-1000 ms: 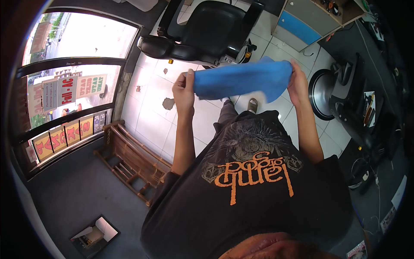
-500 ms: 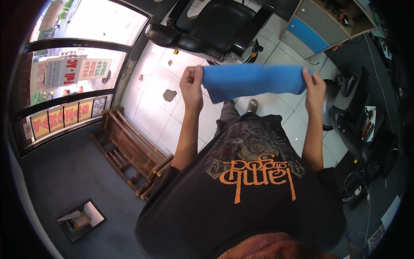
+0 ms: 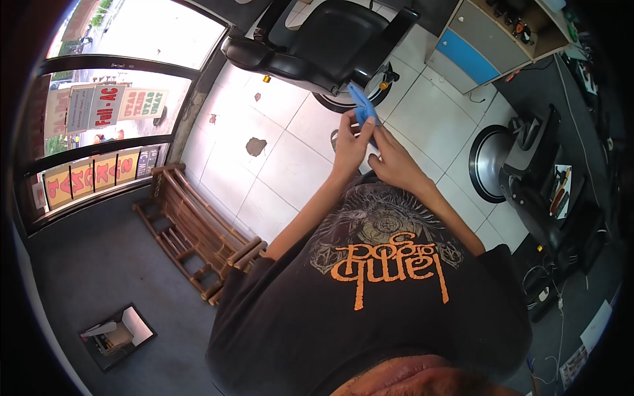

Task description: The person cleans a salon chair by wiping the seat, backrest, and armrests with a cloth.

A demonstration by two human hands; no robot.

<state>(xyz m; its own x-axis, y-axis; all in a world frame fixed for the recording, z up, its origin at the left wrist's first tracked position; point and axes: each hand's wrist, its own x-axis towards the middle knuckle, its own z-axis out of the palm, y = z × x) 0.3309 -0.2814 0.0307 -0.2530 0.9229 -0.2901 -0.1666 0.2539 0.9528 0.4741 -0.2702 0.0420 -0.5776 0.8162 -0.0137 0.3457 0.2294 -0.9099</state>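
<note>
A blue cloth [image 3: 361, 103], now folded narrow and bunched, sticks up between my two hands above the tiled floor. My left hand [image 3: 352, 144] pinches its lower part with thumb and fingers. Right beside it, my right hand [image 3: 395, 158] closes on the same cloth, its fingers against those of my left hand. The fingers partly cover the lower end of the cloth. Both hands are in front of my black shirt [image 3: 389, 264], just beyond its hem.
A black barber chair [image 3: 337, 43] stands ahead, with a grey and blue cabinet [image 3: 469, 56] to its right. Another chair's round metal base [image 3: 492, 164] is at the right. A bamboo bench [image 3: 198, 231] stands at the left below the windows [image 3: 119, 109].
My hands have come together from wide apart. The cloth, stretched flat between them before, is now doubled up and bunched at the fingers.
</note>
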